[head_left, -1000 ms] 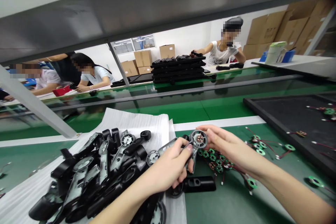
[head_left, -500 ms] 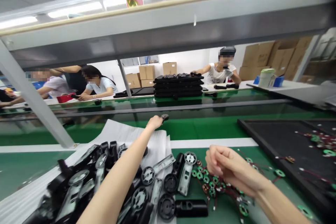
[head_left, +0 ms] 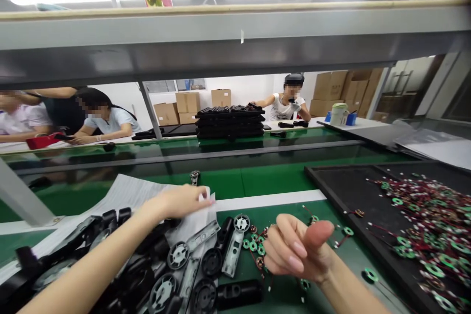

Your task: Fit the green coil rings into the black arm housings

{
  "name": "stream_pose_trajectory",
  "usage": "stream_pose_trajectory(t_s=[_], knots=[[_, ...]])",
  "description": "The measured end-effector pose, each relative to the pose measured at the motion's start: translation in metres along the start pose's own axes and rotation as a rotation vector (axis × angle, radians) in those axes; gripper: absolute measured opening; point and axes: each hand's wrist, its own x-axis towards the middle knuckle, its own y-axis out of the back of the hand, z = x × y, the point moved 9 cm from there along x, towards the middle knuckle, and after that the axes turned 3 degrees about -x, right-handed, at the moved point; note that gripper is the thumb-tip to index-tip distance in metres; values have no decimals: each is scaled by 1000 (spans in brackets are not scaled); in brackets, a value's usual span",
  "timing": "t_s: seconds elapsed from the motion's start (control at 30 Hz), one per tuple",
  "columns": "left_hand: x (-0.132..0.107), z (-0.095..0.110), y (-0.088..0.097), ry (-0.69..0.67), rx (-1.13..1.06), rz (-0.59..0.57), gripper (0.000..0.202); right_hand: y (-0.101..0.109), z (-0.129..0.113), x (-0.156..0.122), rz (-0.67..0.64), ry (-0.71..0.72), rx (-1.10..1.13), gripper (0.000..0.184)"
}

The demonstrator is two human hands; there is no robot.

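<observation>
Green matting on the worktop (head_left: 353, 265) carries the parts at this station, seen from the wearer's head. The left hand (head_left: 180, 201) lies with its fingers extended at the upper edge of a white foam sheet (head_left: 128, 196); it touches the sheet, though whether it pinches the sheet cannot be told. Beneath that forearm, black housings (head_left: 140, 279) with round metal plates lie heaped on the sheet, partly hidden by the arm. The right hand (head_left: 298, 250) hangs above the mat, fingers loosely curled and thumb raised, with nothing visible in its grip. Just behind it lies a small cluster of green coil rings (head_left: 255, 248) with red leads, beside a single housing (head_left: 233, 250) set apart on the mat. A black tray (head_left: 331, 196) to the right holds a dense mass of similar coils (head_left: 430, 230), while one loose coil (head_left: 371, 274) sits outside it. Across the line, stacked black housings (head_left: 230, 122) form a tall block. As far as shown, many parts are gathered in the tray and stack, while the heap on the sheet remains large.
</observation>
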Motion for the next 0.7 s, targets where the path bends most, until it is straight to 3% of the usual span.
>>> stream_pose_trajectory(t_s=[0.07,0.17,0.23,0.33,0.43,0.5,0.57,0.63,0.7], knots=[[-28,16,-25,-78,52,-119,52,-3,1,0,-21,-3,-5,64],[-47,25,-45,-110,151,-148,46,1,-8,-1,30,0,-128,56],[-49,25,-49,-122,162,-129,39,24,-29,-6,246,-5,-432,44],[-47,25,-47,-149,146,-87,31,75,-85,-34,753,-98,-1208,43],[-45,24,-38,-164,86,1,24,118,-120,-64,992,-209,-1461,51],[-45,24,-29,-177,-41,77,27,142,-127,-79,1051,-321,-1585,45],[-46,22,-16,-190,-222,180,44,158,-126,-91,1061,-428,-1693,32],[-48,19,-2,-195,-391,287,69,168,-119,-98,1018,-521,-1756,25],[-54,19,11,-206,-487,369,70,175,-110,-101,940,-589,-1777,23]])
